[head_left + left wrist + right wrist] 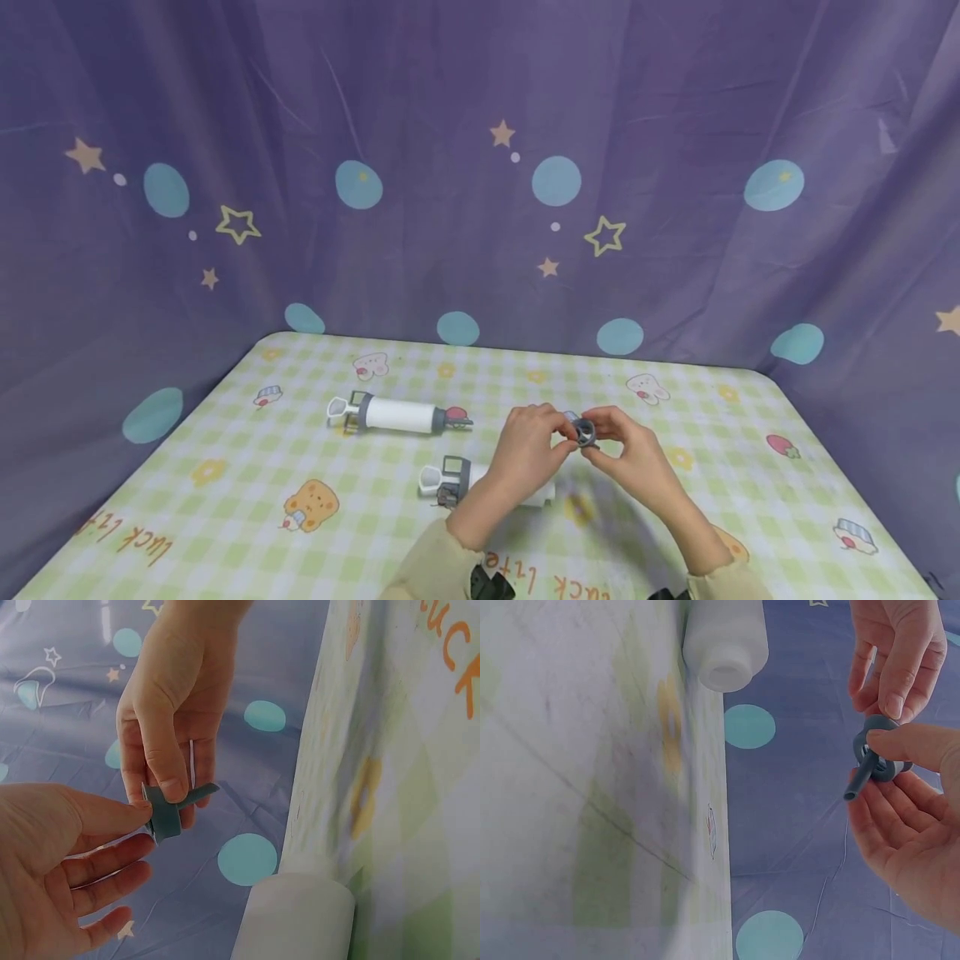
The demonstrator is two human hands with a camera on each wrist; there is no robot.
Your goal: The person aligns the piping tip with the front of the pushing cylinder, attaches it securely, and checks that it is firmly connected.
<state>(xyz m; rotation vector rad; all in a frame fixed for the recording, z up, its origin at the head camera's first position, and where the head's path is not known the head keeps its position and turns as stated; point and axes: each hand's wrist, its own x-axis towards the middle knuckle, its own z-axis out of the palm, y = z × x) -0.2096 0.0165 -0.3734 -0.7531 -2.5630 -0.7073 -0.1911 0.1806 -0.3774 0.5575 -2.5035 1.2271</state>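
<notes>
While a small gray cap (584,432) is held up over the desk (247,450), it is pinched from both sides. One edge is held by the fingers of the left hand (527,446), thumb against it, and the other by the fingers of the right hand (633,462), so a narrow gap is left in each. The words "luck" and what looks like "life" can be read in orange letters on the checked cloth (202,517). In the wrist views, the cap's thin spout (861,778) is pointed toward the desk side, and its long axis is set on a slant. In the head view, the cap's round hole is turned toward the person. A white pump (401,415) is laid sideways, gray tip to the right; another pump (542,494) is partly hidden by the left arm.
</notes>
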